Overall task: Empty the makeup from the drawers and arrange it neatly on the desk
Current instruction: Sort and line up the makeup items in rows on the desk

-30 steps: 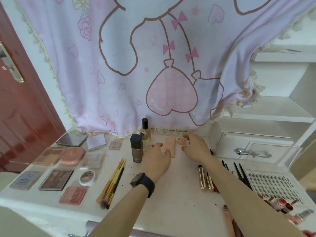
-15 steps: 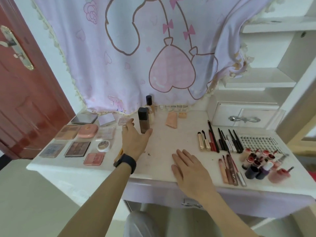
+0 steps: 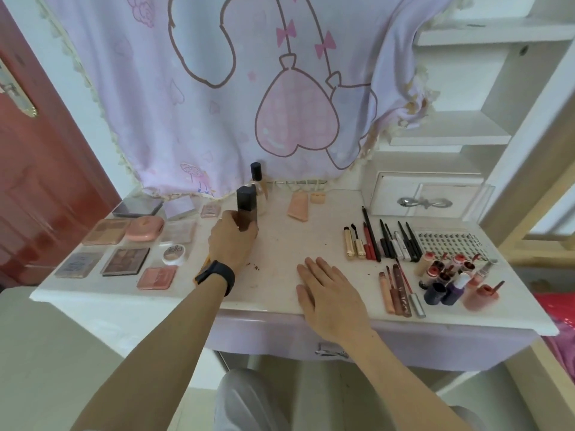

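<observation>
1. Left hand (image 3: 231,241) was wrapped round the dark foundation bottle (image 3: 246,203), upright toward the back of the desk (image 3: 280,241).
2. Right hand (image 3: 331,290) lay flat, fingers straight, at the front edge.
3. Bare strip ran between palettes (image 3: 126,260) and pencils (image 3: 385,244).

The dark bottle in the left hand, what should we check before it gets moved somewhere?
1. Grip: the left hand holds the dark bottle around its lower part: ok.
2. The dark bottle stands upright: ok.
3. Gap to the glass bottle right behind it: cannot tell, as the two overlap in this view.
4. The right hand lies flat on the desk, away from the bottles: ok.
5. Bare spot to put it down, between the dark bottle and the peach tube: ok.
</observation>
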`<action>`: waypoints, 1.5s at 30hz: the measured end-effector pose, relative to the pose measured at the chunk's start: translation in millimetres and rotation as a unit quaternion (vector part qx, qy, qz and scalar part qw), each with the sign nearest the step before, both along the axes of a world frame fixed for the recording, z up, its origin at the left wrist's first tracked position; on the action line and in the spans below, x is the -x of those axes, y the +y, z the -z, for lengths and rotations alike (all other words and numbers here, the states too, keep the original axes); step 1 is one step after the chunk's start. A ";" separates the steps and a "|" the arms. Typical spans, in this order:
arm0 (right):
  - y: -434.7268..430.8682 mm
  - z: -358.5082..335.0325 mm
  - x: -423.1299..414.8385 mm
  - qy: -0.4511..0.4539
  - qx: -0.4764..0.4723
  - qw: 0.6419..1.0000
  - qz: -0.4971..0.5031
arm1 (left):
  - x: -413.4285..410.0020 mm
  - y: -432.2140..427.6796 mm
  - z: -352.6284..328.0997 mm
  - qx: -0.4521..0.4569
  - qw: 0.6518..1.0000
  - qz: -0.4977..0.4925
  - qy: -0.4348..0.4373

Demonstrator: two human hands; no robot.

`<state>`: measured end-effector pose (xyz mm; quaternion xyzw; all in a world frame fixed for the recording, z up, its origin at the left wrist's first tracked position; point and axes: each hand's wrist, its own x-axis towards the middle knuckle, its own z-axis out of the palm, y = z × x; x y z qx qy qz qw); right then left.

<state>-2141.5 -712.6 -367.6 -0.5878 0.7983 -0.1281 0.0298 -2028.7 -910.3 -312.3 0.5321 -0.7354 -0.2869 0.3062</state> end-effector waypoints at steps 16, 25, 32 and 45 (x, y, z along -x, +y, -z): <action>44.1 -91.8 -3.2 -0.505 0.177 0.843 0.061 | -46.2 120.9 -13.2 0.301 0.903 0.286 -0.109; 58.4 -87.0 15.2 -0.525 0.141 0.836 0.072 | -20.3 144.5 -25.0 0.223 0.914 0.308 -0.142; 67.9 -98.1 20.3 -0.587 0.134 0.798 0.029 | -18.4 147.6 -35.4 0.199 0.910 0.325 -0.162; 64.2 -97.8 25.5 -0.394 0.164 0.903 0.056 | -16.3 165.8 -38.1 0.149 0.925 0.336 -0.097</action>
